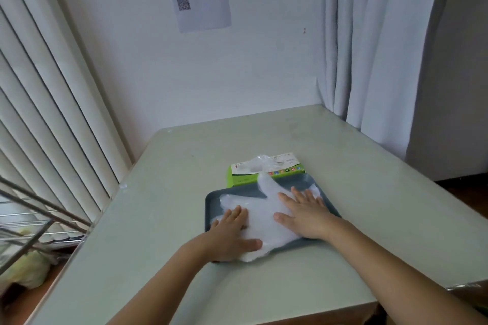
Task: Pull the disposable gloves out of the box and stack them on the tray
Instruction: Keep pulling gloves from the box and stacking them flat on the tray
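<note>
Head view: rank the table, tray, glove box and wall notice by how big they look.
Largest to smallest as seen:
1. Table
2. Tray
3. Wall notice, which is farther away and cut off at the top, so its true size is unsure
4. Glove box, partly hidden behind the tray

Clear gloves (261,208) lie flat, stacked on the grey-blue tray (211,206) — green box (266,170) just behind, plastic protruding.
</note>
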Tool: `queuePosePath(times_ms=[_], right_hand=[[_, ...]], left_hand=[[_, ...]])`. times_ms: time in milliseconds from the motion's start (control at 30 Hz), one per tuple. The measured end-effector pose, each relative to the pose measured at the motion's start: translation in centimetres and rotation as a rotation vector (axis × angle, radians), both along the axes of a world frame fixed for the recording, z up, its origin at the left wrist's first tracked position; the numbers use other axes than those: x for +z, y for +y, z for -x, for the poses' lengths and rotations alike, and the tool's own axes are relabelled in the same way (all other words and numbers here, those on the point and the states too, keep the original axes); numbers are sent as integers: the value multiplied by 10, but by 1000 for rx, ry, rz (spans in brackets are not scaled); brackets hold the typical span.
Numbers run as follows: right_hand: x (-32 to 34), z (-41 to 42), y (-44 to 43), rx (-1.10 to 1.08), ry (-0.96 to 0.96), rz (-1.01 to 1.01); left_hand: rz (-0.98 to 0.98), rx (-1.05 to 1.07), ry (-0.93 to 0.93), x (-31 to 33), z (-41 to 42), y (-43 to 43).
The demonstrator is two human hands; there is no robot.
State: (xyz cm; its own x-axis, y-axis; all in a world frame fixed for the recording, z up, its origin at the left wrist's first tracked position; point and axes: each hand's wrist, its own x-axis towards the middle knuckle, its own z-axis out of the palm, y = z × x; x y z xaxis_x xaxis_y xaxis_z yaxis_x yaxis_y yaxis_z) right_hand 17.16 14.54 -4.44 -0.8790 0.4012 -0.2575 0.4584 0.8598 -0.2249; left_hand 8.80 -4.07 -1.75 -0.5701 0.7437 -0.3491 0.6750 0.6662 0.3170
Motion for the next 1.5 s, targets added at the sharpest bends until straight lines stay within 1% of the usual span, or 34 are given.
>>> queuePosePath(times_ms=[67, 100, 200, 233, 267, 467, 533, 667, 800, 933, 1100, 1200, 1267, 1333, 1433, 1500], right_hand=[[3, 5, 3, 13, 20, 5], [5, 7, 4, 5, 86, 1], [18, 16, 11, -75, 418, -4], [24, 19, 14, -89, 490, 7], [30, 22, 17, -92, 524, 14], [46, 60, 35, -24, 593, 21], [47, 71, 35, 15, 607, 23], [40, 103, 32, 92, 556, -33], [36, 122, 34, 13, 556, -63], [49, 125, 41, -44, 677, 3], [76, 121, 44, -111, 691, 127], [79, 123, 45, -122, 702, 182], [77, 123, 46, -141, 733, 209], [74, 123, 48, -139, 763, 247], [77, 118, 53, -123, 771, 315], [83, 112, 57, -163, 799, 374]], left_hand=[[-106, 67, -72, 12, 8, 0], [-165, 99, -62, 18, 13, 1], [-374, 208, 26, 31, 39, 6], [-419, 239, 42, 34, 47, 9], [-447, 262, 54, 35, 56, 12], [-476, 299, 3, 21, 104, 39], [-488, 293, -14, 16, 109, 47], [-495, 236, -35, 2, 118, 62], [-497, 230, -79, -8, 124, 70], [-496, 209, -89, -12, 128, 71], [-474, 166, -53, -10, 132, 72], [-548, 167, -44, -3, 132, 75], [-638, 197, -75, -1, 131, 81], [-680, 221, -121, -1, 131, 88], [-607, 197, -85, -2, 130, 94], [-574, 184, -47, -3, 130, 96]])
